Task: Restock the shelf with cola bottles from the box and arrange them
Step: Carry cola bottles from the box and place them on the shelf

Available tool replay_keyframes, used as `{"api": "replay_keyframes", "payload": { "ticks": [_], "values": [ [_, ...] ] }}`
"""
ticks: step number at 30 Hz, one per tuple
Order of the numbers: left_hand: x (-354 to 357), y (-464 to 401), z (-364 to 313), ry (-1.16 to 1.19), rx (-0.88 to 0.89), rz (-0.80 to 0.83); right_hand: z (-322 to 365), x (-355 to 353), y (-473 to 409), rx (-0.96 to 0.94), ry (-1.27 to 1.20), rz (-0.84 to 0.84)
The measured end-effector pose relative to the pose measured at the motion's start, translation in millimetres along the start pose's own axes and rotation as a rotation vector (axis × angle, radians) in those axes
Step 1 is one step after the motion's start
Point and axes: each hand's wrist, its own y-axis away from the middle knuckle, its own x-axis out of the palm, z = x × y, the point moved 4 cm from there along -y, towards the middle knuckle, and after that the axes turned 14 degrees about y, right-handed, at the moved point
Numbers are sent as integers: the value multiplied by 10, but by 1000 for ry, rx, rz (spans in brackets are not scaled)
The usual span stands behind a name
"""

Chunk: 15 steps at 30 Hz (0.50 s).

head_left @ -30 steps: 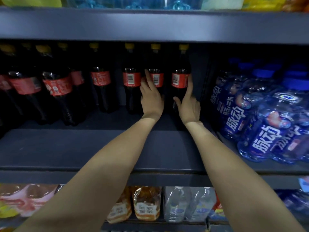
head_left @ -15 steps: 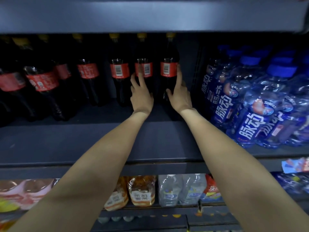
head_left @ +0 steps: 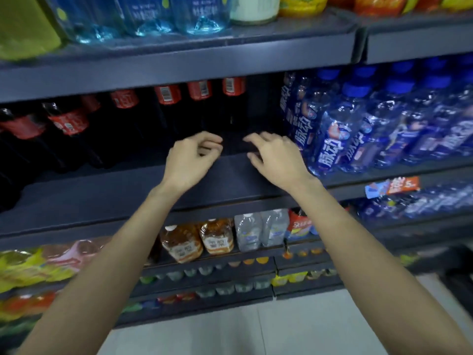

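Shelf: long dark grey metal shelf (head_left: 102, 198), bare at the front.
Cola: tall dark plastic cola bottles with red labels (head_left: 231, 108) stand at the back.
Left hand (head_left: 190, 160): curled, empty, above the shelf.
Right hand (head_left: 277, 160): loosely spread, empty, near the blue drink bottles (head_left: 332, 139).

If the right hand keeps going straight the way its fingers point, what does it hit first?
Probably the rightmost cola bottle: the right hand points left and into the shelf, toward that bottle's dark base. Depth is unclear, so it may pass in front.

Dim, motion-blurred, wide-angle edge warping
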Motion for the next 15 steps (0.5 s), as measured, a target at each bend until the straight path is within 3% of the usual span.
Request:
{"api": "replay_keyframes", "payload": {
  "ticks": [5,8,11,15],
  "values": [
    [280,997,-113,70,386,263,118,-119,1302,113,-126,20],
    [691,1474,27,145,326,417,37,-35,2199,374,-276,58],
    [1307,1923,174,114,165,685,-67,93,3206,643,-334,121],
    [2265,2609,345,-65,-51,1024,-160,219,4631,923,-259,380]
  ]
}}
